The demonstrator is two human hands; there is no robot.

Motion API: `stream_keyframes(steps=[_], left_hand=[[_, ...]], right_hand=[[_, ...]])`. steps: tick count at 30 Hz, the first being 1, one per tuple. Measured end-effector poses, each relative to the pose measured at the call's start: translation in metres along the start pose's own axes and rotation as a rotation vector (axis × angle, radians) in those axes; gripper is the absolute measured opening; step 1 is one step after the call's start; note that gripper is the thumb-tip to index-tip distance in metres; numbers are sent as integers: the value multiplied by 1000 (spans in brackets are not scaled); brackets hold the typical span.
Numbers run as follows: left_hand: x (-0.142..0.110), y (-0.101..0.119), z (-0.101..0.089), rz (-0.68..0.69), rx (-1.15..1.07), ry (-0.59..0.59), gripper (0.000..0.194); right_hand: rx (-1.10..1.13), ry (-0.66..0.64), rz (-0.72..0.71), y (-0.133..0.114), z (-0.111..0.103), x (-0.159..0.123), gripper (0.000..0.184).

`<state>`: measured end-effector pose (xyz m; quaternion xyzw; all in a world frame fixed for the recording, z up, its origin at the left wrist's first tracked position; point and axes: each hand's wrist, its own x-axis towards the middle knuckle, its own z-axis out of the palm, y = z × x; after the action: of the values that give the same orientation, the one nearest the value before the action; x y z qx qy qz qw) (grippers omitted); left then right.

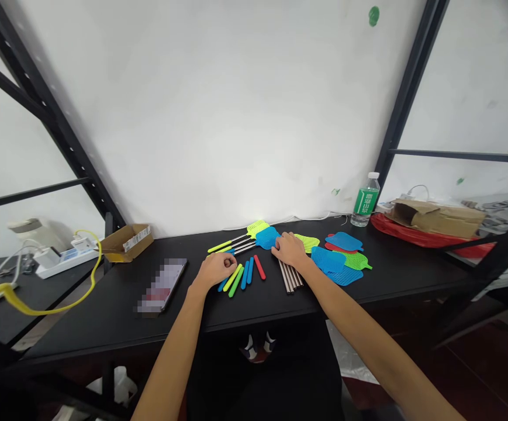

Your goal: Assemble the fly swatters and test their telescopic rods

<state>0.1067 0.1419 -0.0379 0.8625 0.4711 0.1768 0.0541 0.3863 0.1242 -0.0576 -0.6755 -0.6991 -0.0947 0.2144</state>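
While the left hand (214, 269) curls at the loose plastic handles (236, 282), its grip is narrow; whether it holds one, cannot tell. Right hand (289, 250) covers the far ends of the metal tubes (289, 276), fingers bent; hold unclear. Fly swatters (268, 238) lie beyond, loose swatter heads (344, 241) right, all on the black worktop (389, 266).

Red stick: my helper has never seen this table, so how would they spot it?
On the black table, loose coloured sticks lie beside the left hand. The red stick is rightmost, nearest the metal rods, the only red one among blue, green and yellow.
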Motion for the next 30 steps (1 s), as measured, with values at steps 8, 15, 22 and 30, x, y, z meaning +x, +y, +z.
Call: stream_keyframes(steps=[8,15,22,30], left_hand=[[4,-3,3,-16,-38,61,22],[5,-5,4,-13,-108,106,25],[7,-8,8,-14,-113,113,24],[8,-9,10,-11,-115,126,22]], right_hand=[[-21,11,-21,-1,1,0,19],[36,-21,-19,-1,-7,-1,29],[88,-101,-26,6,-20,-2,29],[92,-95,-61,-2,-16,-3,29]])
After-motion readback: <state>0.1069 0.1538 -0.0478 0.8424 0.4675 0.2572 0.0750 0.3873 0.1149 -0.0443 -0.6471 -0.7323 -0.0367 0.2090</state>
